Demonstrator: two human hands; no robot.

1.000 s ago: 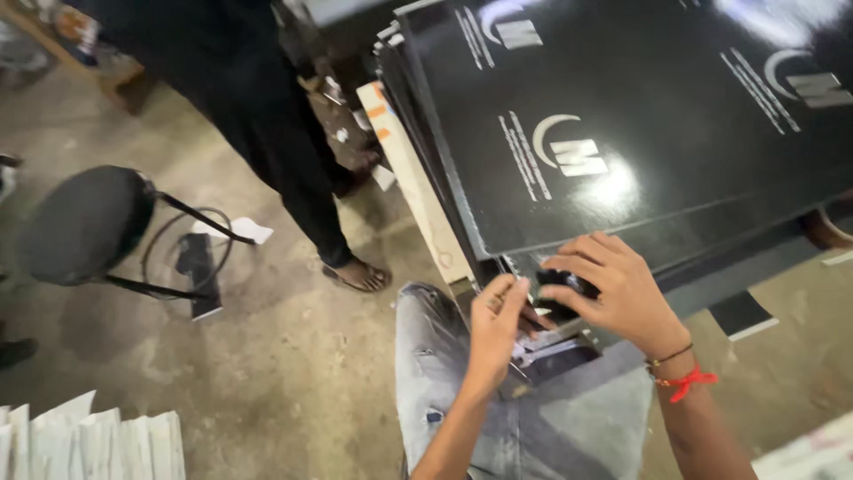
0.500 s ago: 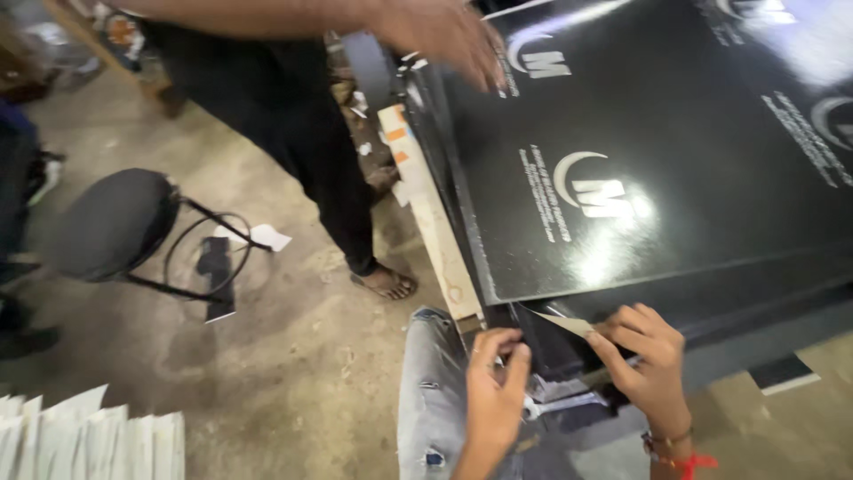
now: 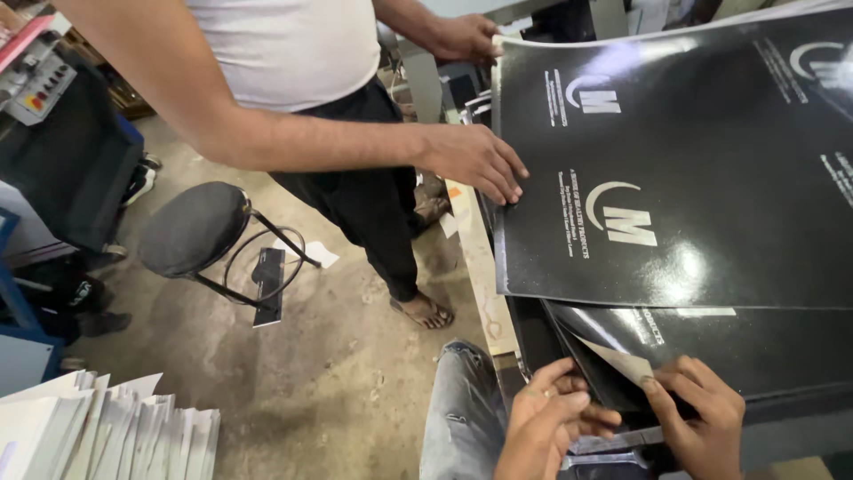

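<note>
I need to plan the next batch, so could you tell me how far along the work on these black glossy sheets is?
Done: one big glossy sheet lies flat on top, steadied by a co-worker's hands. In hand: the left hand and right hand are peeling up a corner of a lower sheet. Left: more sheets underneath, and a white paper pile on the floor.

We see the table (image 3: 484, 267), its pale wooden edge bare, carrying a stack of glossy black printed sheets (image 3: 711, 178). The concrete floor (image 3: 293, 373) bears a round black stool (image 3: 191, 227), scattered paper scraps (image 3: 315, 253) and white paper stacks (image 3: 98, 431).
</note>
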